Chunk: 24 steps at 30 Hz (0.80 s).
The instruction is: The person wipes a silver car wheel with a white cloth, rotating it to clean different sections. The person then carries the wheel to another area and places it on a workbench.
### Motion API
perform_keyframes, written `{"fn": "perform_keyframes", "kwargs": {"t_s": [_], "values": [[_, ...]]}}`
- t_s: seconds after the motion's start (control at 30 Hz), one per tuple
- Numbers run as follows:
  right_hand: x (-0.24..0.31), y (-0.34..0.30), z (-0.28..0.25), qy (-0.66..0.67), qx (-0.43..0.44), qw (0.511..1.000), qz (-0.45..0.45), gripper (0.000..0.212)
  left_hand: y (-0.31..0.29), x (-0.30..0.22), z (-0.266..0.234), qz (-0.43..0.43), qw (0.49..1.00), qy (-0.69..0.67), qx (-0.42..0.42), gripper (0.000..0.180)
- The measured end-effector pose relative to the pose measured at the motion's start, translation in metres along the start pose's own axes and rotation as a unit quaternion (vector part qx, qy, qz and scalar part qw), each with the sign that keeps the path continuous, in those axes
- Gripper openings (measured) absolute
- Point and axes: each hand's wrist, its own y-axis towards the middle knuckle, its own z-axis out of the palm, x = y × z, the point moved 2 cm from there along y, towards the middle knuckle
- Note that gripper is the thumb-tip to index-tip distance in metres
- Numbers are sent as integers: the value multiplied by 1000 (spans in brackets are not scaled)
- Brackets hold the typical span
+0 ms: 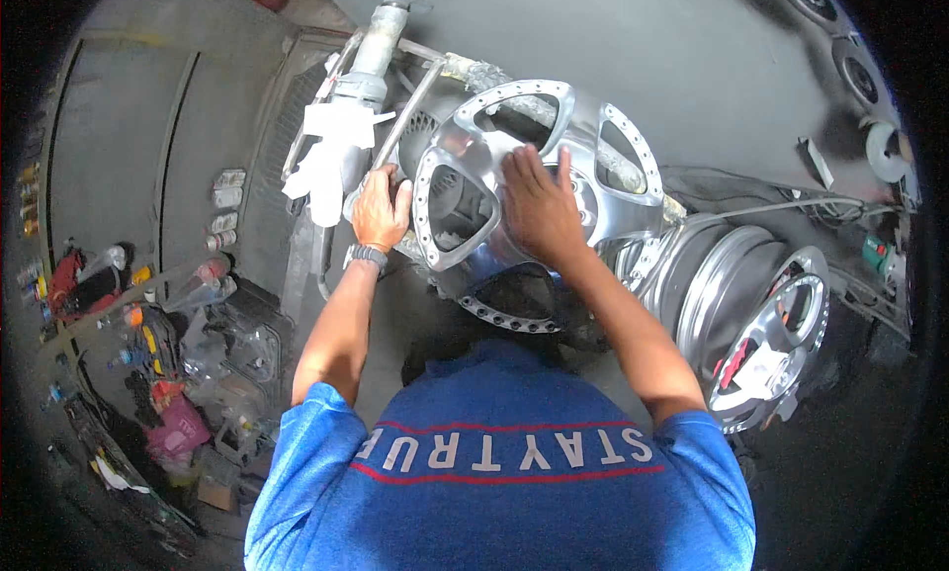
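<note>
I have the bare right hand [539, 200] laid over the polished silver metal wheel face [583, 136], the piece with large rounded openings and small holes around its edge, which sits in front of the torso, just to the right of the pale, dusty tubular metal frame [410, 111]. The right fingers are stretched nearly straight, grasping nothing, with one digit standing apart from the rest; the palm seems to rest near the hub. On the other side, my bare left hand [381, 210], with a dark wristwatch [367, 258] below it, is at the frame beside the wheel's left edge. Its fingers are partly curled and its thumb points up toward the wheel, but from this view I cannot tell whether they grip the frame or merely lean there. I judge this to be a steadying or surface-feeling step. To carry it on, I would want light, flat pressure from the right palm, clear of the openings, and a firm brace on the left so the wheel doesn't rock.
</note>
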Motion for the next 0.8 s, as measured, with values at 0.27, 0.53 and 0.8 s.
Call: {"fn": "perform_keyframes", "kwargs": {"t_s": [0.27, 0.53, 0.8], "values": [[32, 60, 22, 28, -13, 999, 22, 43, 3, -2, -1, -1, 1000, -11, -2, 36], [-43, -24, -20, -58, 24, 985, 160, 51, 0, -4, -6, -30, 998, -45, 15, 39], [-133, 68, -6, 57, 119, 935, 328, 55, 3, 11, -1, 26, 997, -62, 33, 41]]}}
